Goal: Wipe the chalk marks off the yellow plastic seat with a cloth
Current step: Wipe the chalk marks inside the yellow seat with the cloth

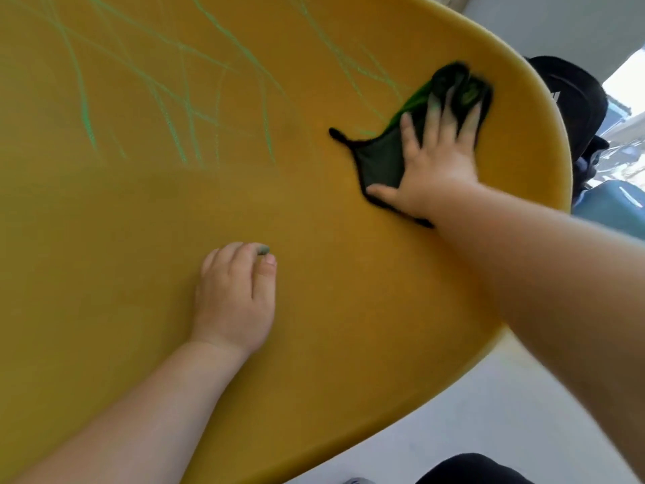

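Currently your right hand (pixel 439 162) is flat on the cloth (pixel 380 158), palm down, fingers spread and straight, thumb splayed out to the left onto the cloth's near edge. It presses the cloth rather than gripping it. The right forearm comes in from the lower right corner, crossing over the seat's rim. The cloth is dark, bunched up beyond your fingertips (pixel 434 106) with a green smear on it, and a pointed corner sticks out to the left. It lies on the yellow plastic seat (pixel 139 239), near the right rim. The fingertips on that hand look tinted green. The cloth and fingers are motion-blurred. The green chalk marks (pixel 188 110) cover the far part of the seat as long crossing lines, from the left side to just beside the cloth. The near part of the seat shows plain yellow. Your left hand (pixel 234 295) rests on the seat nearer to you, well apart from the cloth, knuckles up, fingers curled under, thumb tucked alongside. Its index tip (pixel 263 249) is grey-green. Can't tell whether that is stain or a small piece pinched there, so its grip is unclear. Beyond the right rim there's a black bag-like object (pixel 572 96) and something blue (pixel 614 204) below it. Pale floor (pixel 488 413) shows under the near rim.
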Motion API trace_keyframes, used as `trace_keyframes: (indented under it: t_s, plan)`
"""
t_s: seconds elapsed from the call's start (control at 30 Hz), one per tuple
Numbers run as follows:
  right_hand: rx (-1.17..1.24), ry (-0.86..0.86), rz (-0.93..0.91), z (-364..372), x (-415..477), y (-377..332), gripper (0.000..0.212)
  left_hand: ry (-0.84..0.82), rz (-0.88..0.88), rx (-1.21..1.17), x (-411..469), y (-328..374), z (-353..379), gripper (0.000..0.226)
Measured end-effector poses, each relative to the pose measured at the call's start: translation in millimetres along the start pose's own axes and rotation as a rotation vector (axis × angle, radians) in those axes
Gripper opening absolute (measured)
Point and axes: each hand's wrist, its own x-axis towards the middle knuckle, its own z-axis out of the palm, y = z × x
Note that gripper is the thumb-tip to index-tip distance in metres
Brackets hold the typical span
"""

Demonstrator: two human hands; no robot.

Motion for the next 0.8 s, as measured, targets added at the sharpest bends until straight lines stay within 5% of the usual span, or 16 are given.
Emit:
trace_keyframes:
  t_s: [0.17,0.3,0.4,0.53,0.63,0.8]
  plan:
    - [0.381,-0.175,-0.239,13,-67,-108,0.116,-0.025,-0.053,0.330,6,-11,-5,0.070]
    - [0.260,-0.132,-0.449,22,-80,-85,0.111,-0.102,-0.130,0.374,10,-10,-15,0.075]
    - [-0.012,0.066,-0.252,18,-26,-5,0.118,-0.149,-0.150,0.442,10,-7,-16,0.070]
    - [-0.210,0.094,-0.046,-11,30,45,0.126,-0.180,-0.155,0.493,14,-6,-14,0.067]
    - [-0.013,0.058,-0.043,-2,22,-2,0.128,-0.200,-0.180,0.506,15,-7,-15,0.066]
    - [0.360,-0.107,-0.299,12,-39,-109,0.120,-0.190,-0.185,0.507,16,-7,-16,0.065]
